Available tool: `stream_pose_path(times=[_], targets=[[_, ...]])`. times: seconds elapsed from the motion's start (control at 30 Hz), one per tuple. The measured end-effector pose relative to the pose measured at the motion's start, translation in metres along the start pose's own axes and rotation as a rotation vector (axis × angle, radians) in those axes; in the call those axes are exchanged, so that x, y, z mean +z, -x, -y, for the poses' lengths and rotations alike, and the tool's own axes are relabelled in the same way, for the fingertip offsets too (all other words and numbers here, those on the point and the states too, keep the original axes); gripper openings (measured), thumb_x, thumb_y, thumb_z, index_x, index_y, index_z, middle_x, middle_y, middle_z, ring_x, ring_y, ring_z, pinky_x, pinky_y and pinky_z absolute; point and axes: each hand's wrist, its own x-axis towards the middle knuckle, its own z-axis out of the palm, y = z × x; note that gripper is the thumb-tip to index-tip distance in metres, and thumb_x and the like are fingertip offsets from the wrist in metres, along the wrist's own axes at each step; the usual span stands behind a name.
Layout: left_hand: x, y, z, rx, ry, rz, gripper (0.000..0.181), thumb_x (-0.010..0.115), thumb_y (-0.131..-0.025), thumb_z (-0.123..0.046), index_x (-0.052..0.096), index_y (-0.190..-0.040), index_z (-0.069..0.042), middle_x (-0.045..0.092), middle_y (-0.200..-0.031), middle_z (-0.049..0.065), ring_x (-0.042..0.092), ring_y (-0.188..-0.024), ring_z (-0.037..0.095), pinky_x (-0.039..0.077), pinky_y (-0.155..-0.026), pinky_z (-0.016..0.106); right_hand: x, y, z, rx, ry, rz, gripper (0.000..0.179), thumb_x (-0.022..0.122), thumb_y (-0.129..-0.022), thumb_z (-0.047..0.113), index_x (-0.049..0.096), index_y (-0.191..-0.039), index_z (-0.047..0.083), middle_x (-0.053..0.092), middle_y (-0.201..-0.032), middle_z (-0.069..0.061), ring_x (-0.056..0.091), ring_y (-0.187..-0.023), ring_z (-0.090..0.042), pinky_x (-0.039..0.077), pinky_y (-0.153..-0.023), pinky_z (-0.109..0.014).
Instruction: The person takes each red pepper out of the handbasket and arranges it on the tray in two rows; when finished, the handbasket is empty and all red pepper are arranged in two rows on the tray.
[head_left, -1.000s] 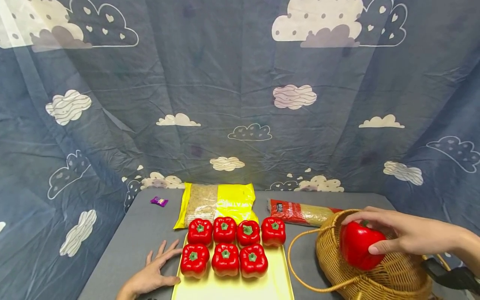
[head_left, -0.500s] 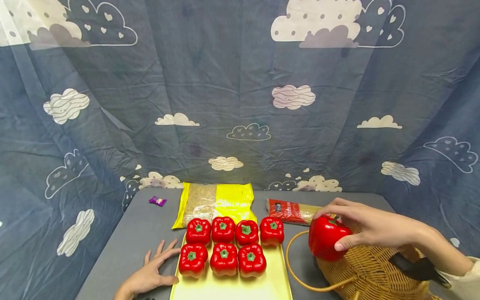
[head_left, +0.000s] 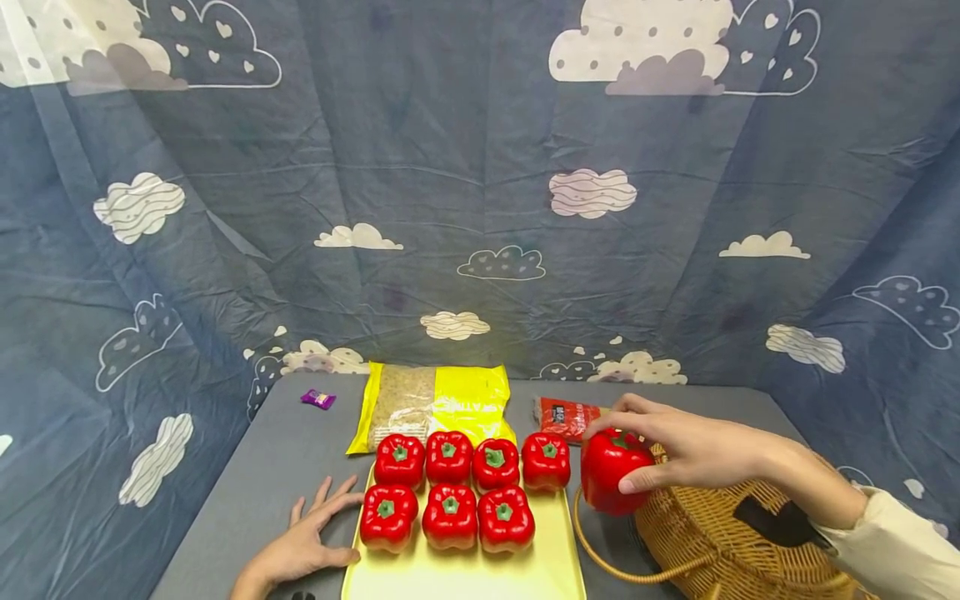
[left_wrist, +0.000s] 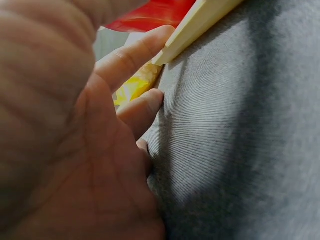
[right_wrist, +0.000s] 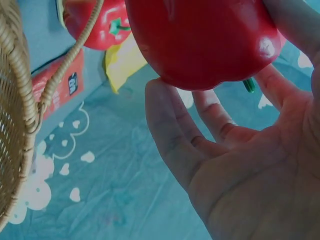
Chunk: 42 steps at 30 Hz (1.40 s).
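My right hand point(head_left: 686, 446) grips a red bell pepper point(head_left: 611, 473) with a green stem, held up between the tray and the wicker basket point(head_left: 720, 533). In the right wrist view the fingers and thumb span the glossy bell pepper point(right_wrist: 205, 45). A pale yellow tray point(head_left: 457, 579) carries several more red bell peppers point(head_left: 450, 517) in two rows. At the tray's left edge rests my left hand point(head_left: 303, 537), its fingers spread and touching the rim. The left wrist view has the left hand point(left_wrist: 110, 135) beside the tray edge point(left_wrist: 200, 25), holding nothing.
Behind the tray lies a yellow bag of grain-like food point(head_left: 435, 404). A red packet point(head_left: 562, 417) sits at the back right, partly hidden by the right hand. A small purple wrapped sweet point(head_left: 318, 399) is at the back left. The basket's handle point(head_left: 622, 573) reaches toward the tray.
My right hand has carried the bell pepper left, out from over the basket's opening toward the tray. The left hand has stayed at the tray's edge.
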Motion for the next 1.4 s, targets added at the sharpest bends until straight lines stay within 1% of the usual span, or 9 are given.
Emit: stream_pose_path(times=[0.2,0.33,0.5,0.67,0.93,1.0,1.17,1.3,1.4], targets=[[0.001,0.0,0.0,0.002,-0.011,-0.008,0.072,0.083,-0.079,-0.028,0.053,-0.143,-0.012,0.02,-0.164,0.026,-0.016,-0.148,0.055,-0.019,-0.103,0.076,0.004,-0.007,0.003,-0.037,-0.016,0.035,0.054,0.069,-0.09,0.052,0.051,-0.138,0.035,0.046,-0.119,0.001,0.051,-0.102,-0.013,0.051,-0.075,-0.028],[0.0,0.0,0.001,0.003,-0.017,-0.011,0.072,0.083,-0.079,-0.028,0.053,-0.142,-0.013,0.02,-0.164,0.025,-0.016,-0.148,0.055,-0.019,-0.103,0.076,0.007,-0.014,0.004,-0.024,-0.008,0.048,0.054,0.069,-0.089,0.054,0.051,-0.137,0.037,0.046,-0.121,0.001,0.054,-0.105,-0.014,0.053,-0.078,-0.029],[0.0,-0.001,-0.001,0.018,-0.021,-0.018,0.073,0.083,-0.078,-0.029,0.053,-0.142,-0.014,0.02,-0.164,0.025,-0.014,-0.148,0.055,-0.018,-0.103,0.076,0.011,-0.024,0.006,-0.007,0.053,0.057,0.053,0.07,-0.088,0.055,0.051,-0.135,0.04,0.045,-0.117,0.002,0.053,-0.092,-0.01,0.049,-0.074,-0.027],[-0.001,0.0,-0.002,0.019,-0.018,-0.02,0.072,0.083,-0.078,-0.028,0.053,-0.142,-0.012,0.021,-0.164,0.026,-0.013,-0.148,0.055,-0.018,-0.103,0.077,0.017,-0.033,0.006,-0.01,0.091,0.067,0.054,0.071,-0.087,0.053,0.052,-0.135,0.038,0.043,-0.114,0.003,0.051,-0.085,-0.009,0.044,-0.072,-0.026],[-0.001,0.001,-0.003,0.011,-0.017,-0.019,0.07,0.083,-0.078,-0.027,0.054,-0.14,-0.012,0.021,-0.164,0.026,-0.013,-0.148,0.056,-0.018,-0.103,0.078,0.026,-0.04,0.008,-0.011,0.094,0.048,0.055,0.074,-0.086,0.05,0.053,-0.134,0.035,0.045,-0.116,0.004,0.053,-0.09,-0.009,0.049,-0.073,-0.025],[0.0,0.001,-0.003,0.009,-0.013,-0.018,0.07,0.083,-0.078,-0.026,0.054,-0.14,-0.013,0.021,-0.164,0.026,-0.013,-0.148,0.056,-0.018,-0.102,0.078,0.027,-0.042,0.009,-0.019,0.096,0.044,0.054,0.075,-0.086,0.049,0.053,-0.133,0.035,0.045,-0.114,0.004,0.052,-0.091,-0.011,0.049,-0.073,-0.026],[-0.001,0.002,-0.004,0.008,-0.009,-0.015,0.071,0.083,-0.078,-0.027,0.053,-0.141,-0.013,0.02,-0.164,0.025,-0.013,-0.148,0.055,-0.018,-0.103,0.078,0.033,-0.047,0.009,-0.025,0.1,0.042,0.052,0.078,-0.085,0.046,0.052,-0.129,0.04,0.045,-0.114,0.004,0.05,-0.098,-0.015,0.049,-0.078,-0.031],[-0.001,0.002,-0.002,0.015,-0.017,-0.02,0.071,0.083,-0.078,-0.027,0.053,-0.141,-0.013,0.021,-0.164,0.024,-0.012,-0.148,0.055,-0.017,-0.103,0.078,0.037,-0.051,0.01,-0.015,0.098,0.052,0.053,0.079,-0.083,0.046,0.051,-0.128,0.043,0.044,-0.118,0.004,0.05,-0.102,-0.017,0.05,-0.082,-0.034],[-0.002,0.002,-0.001,0.021,-0.012,-0.025,0.07,0.083,-0.078,-0.028,0.054,-0.14,-0.013,0.022,-0.164,0.025,-0.012,-0.148,0.055,-0.017,-0.103,0.078,0.038,-0.053,0.01,-0.008,0.093,0.054,0.054,0.079,-0.084,0.045,0.052,-0.129,0.042,0.045,-0.123,0.001,0.052,-0.105,-0.018,0.052,-0.083,-0.036]])
